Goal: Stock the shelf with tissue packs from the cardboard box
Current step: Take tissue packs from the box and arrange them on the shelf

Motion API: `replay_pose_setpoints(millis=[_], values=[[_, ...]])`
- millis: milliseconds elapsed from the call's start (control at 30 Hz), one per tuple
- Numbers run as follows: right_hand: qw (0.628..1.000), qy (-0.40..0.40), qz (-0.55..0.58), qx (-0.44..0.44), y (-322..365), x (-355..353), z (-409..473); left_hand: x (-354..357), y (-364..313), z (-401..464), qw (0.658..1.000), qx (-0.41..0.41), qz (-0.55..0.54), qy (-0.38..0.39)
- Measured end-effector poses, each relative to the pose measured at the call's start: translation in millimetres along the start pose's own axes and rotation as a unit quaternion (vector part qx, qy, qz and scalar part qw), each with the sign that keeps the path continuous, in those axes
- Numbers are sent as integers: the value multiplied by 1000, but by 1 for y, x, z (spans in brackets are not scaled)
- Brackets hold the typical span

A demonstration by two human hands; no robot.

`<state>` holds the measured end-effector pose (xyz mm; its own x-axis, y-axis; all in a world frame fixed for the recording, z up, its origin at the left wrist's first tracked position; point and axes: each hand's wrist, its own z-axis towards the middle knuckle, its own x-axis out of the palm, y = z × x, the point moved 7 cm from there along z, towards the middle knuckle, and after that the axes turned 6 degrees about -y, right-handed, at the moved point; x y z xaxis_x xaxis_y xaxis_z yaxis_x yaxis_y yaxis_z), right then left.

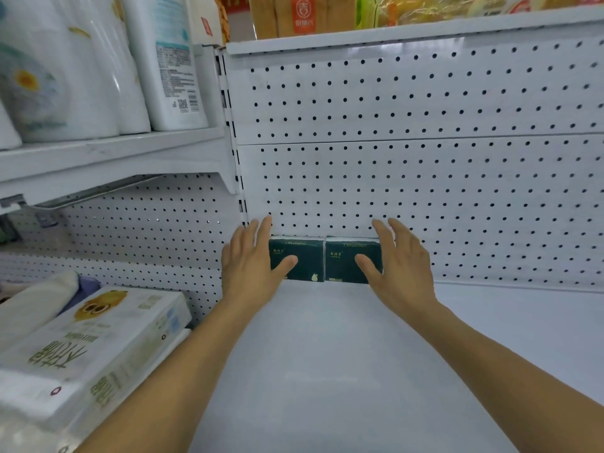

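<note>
Two dark green tissue packs stand side by side at the back of the white shelf (327, 354), against the pegboard wall. My left hand (251, 259) lies with straight fingers against the outer left side of the left pack (305, 259), its thumb on the pack's front. My right hand (398, 259) mirrors it on the outer right side of the right pack (346, 261), thumb across the front. Both hands press the packs together. The cardboard box is out of view.
A white pegboard back panel (425, 178) rises behind the shelf. White paper packs with a yellow owl print (98, 338) lie on the neighbouring shelf at the lower left. Paper roll packs (81, 67) stand on the upper left shelf, and orange packs (300, 14) above.
</note>
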<state>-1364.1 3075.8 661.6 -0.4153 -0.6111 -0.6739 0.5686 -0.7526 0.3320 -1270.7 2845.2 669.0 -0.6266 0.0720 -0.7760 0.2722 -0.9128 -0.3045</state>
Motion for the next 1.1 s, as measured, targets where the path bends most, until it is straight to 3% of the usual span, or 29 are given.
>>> replay_pose_setpoints(millis=[233,467,667,900,1100], values=[[991,-38,47,-120,74,-57,-52,-84,-10,-90,985,52,67,-149],[968,-52,85,-230,152,-78,-140,-144,32,-205,976,44,119,-180],[945,-40,143,-291,226,-75,-229,-185,90,-303,974,10,174,-143],[928,68,182,-319,292,-34,-356,-200,174,-434,974,-90,206,-30],[911,183,204,-307,304,31,-438,-161,244,-522,966,-175,184,54]])
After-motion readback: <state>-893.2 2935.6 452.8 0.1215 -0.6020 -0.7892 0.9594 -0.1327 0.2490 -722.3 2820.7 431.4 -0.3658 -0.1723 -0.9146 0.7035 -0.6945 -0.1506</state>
